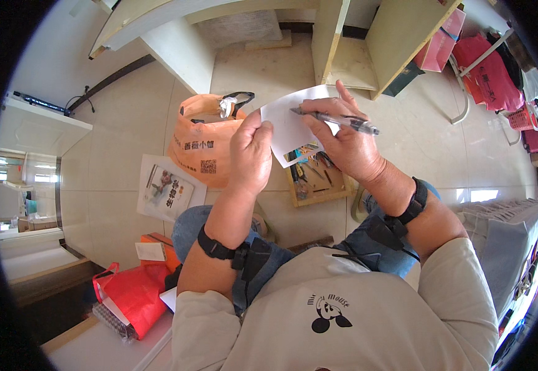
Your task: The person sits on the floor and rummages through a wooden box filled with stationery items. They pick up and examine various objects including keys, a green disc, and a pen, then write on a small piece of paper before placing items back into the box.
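Observation:
My left hand point(253, 155) pinches the left edge of a white sheet of paper point(282, 132), thumb on top. In my right hand point(350, 143) is a clear-barrelled pen point(357, 123), its tip over the sheet's upper middle. Part of the paper lies hidden behind my right hand. Below the sheet, on the tiled floor, a shallow wooden drawer point(322, 198) holds pens and small tools. An orange bag point(204, 134) with dark handles stands just left of my left hand, with crumpled white paper at its opening.
A book point(167, 192) lies on white paper at the left. Nearer me are a red bag point(143, 297) and an orange box point(157, 239). Wooden cabinet panels point(343, 41) rise ahead. A white metal rack leg point(458, 97) and pink bags point(486, 69) stand at the right.

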### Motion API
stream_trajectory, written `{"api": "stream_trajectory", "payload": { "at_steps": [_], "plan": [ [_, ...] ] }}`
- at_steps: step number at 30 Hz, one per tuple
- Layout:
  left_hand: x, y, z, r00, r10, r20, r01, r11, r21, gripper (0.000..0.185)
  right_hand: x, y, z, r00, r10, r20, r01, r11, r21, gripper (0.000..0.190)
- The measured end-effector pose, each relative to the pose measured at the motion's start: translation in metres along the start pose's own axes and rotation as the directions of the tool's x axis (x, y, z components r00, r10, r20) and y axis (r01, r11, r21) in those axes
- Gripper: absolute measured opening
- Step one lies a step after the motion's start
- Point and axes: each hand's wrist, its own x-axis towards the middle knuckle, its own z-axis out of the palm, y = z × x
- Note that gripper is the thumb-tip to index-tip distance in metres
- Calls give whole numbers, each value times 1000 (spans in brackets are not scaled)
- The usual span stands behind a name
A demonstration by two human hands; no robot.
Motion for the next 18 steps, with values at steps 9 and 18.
{"api": "stream_trajectory", "payload": {
  "at_steps": [9, 18],
  "plan": [
    [1, 1, -4, 1000, 0, -24, -4, 991, -134, 27, -2, 4, 1, 998, 14, 56, -19, 997, 80, 13],
    [-1, 8, -1, 994, -16, -112, -4, 984, -177, 25, -8, 3, 3, 992, 3, 124, -4, 1000, 3, 10]
  ]
}}
